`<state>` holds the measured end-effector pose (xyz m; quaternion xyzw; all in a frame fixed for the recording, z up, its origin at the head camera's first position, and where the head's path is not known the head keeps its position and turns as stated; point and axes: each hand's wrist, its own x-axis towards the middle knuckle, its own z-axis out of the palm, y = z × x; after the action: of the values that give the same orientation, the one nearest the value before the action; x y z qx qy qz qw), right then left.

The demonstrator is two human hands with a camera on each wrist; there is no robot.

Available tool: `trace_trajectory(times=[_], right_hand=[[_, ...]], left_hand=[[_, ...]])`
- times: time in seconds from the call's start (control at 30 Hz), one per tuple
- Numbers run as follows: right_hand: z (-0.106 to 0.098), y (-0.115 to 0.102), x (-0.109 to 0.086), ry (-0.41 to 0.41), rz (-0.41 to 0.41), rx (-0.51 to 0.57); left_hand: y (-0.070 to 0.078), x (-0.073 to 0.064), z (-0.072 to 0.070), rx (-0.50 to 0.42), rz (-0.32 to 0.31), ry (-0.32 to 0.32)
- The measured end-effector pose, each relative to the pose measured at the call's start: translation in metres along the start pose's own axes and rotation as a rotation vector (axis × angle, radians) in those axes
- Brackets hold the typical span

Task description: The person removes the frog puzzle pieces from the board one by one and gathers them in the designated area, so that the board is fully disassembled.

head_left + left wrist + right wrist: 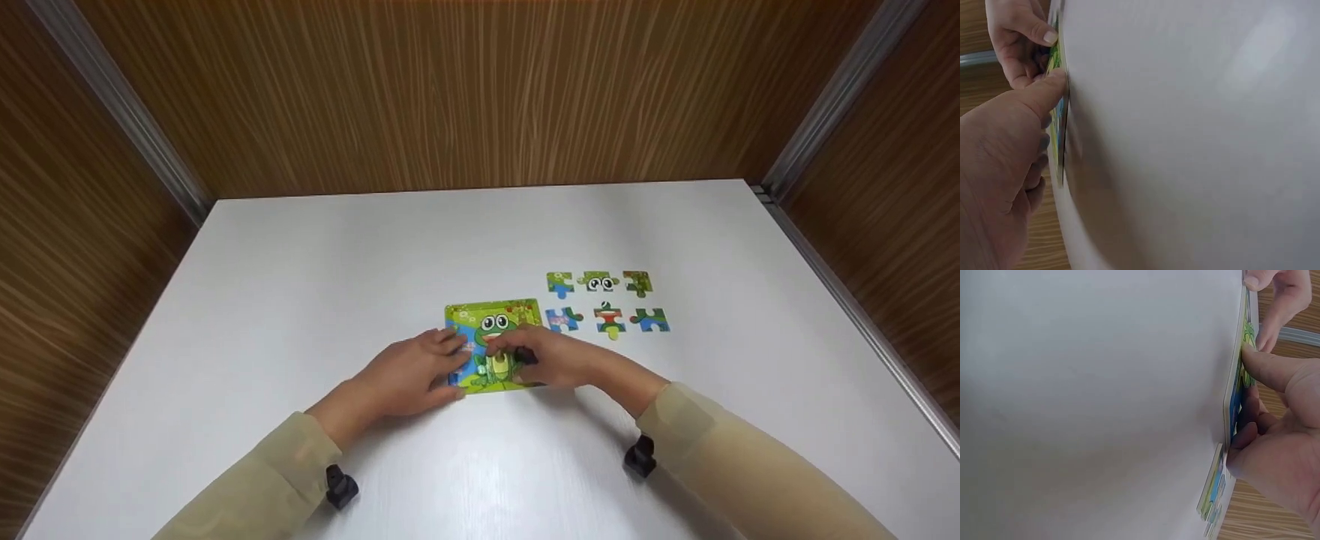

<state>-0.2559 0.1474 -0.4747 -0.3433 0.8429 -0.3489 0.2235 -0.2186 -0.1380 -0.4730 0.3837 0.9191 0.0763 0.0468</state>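
A square frog puzzle board [495, 306] lies flat on the white table in the head view. My left hand [411, 373] rests over its left side with fingers extended, the thumb at the near edge. Over the lower right part is my right hand [559, 356], its fingers bent, with thumb and index finger at a green and yellow puzzle piece [499, 366]. In the right wrist view, the thumb touches this green and yellow puzzle piece [1249, 333], which stands slightly above the board. The fingers hide part of the frog picture.
Several loose pieces lie in two rows right of the board, including a piece with the frog's eyes [599, 283] and one with its red mouth [610, 319]. The white table [337, 262] is bounded by wood-grain panels [480, 97] at the back and sides.
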Motion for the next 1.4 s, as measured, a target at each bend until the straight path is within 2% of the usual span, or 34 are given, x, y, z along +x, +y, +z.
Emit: trace_trajectory(times=[0.1, 0.2, 0.4, 0.6, 0.87, 1.13, 1.4], right_hand=[[0.001, 0.0, -0.001, 0.009, -0.014, -0.006], [0.0, 0.002, -0.002, 0.016, -0.064, -0.043], [-0.001, 0.0, -0.006, 0.035, -0.122, -0.096], [-0.003, -0.002, -0.007, 0.076, -0.13, -0.119], [-0.008, -0.003, -0.01, 0.153, -0.104, -0.097], [-0.031, -0.002, -0.034, 0.244, -0.081, -0.09], [-0.052, 0.022, -0.068, 0.332, -0.008, -0.115]], left_hand=[[0.006, -0.003, 0.002, 0.076, 0.045, -0.005], [0.011, -0.005, 0.005, 0.111, 0.054, -0.02], [0.014, -0.004, 0.005, 0.116, 0.053, -0.022], [0.014, -0.002, 0.005, 0.101, 0.057, -0.005], [0.014, 0.0, 0.007, 0.072, 0.06, 0.007], [0.012, 0.003, 0.009, 0.058, 0.064, 0.01], [0.01, 0.001, 0.011, 0.028, 0.055, 0.024]])
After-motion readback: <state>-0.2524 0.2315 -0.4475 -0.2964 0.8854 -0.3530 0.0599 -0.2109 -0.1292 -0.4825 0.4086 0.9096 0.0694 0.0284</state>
